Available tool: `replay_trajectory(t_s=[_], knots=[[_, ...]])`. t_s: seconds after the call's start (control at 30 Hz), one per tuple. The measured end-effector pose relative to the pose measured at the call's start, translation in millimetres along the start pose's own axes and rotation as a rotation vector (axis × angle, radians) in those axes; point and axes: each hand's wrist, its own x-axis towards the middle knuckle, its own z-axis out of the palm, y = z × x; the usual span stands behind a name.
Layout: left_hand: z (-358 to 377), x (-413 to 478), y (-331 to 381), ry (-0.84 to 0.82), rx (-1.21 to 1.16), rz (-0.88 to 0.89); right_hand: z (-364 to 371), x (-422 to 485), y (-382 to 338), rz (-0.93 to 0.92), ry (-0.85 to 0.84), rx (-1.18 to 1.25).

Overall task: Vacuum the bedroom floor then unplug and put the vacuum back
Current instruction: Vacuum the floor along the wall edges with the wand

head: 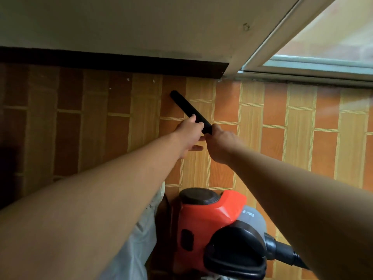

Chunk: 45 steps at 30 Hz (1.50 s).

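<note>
A black vacuum tube (188, 110) slants down to the patterned wood-look floor (298, 138), its tip near the dark skirting board. My left hand (190, 134) grips the tube's near part from the left. My right hand (221, 145) grips the tube's near end, and that end is hidden behind the hand. The red and grey vacuum body (212, 223) with a black handle sits on the floor below my arms. Its black hose (286, 253) leaves at the lower right.
A pale wall (121, 23) with a dark skirting board (121, 62) runs across the far side. A sliding glass door with a pale frame (282, 35) stands at the right, its track along the floor. A light trouser leg (141, 239) shows beside the vacuum body.
</note>
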Motion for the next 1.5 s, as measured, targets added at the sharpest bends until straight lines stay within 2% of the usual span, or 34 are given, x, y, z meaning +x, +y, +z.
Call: replay_trajectory(t_s=[0.4, 0.67, 0.97, 1.13, 1.5], knots=[[-71, 13, 10, 0.049, -0.008, 0.011, 6, 30, -66, -0.007, 0.021, -0.122], [-77, 11, 12, 0.018, 0.014, 0.001, 7, 26, -70, 0.026, 0.038, -0.086], [-77, 10, 15, 0.03, 0.026, 0.017, 3, 31, -69, 0.004, 0.032, -0.193], [-77, 6, 6, 0.035, 0.054, -0.002, 14, 23, -70, 0.009, 0.01, -0.105], [-130, 8, -6, 0.132, 0.002, -0.002, 42, 50, -121, -0.096, -0.009, -0.147]])
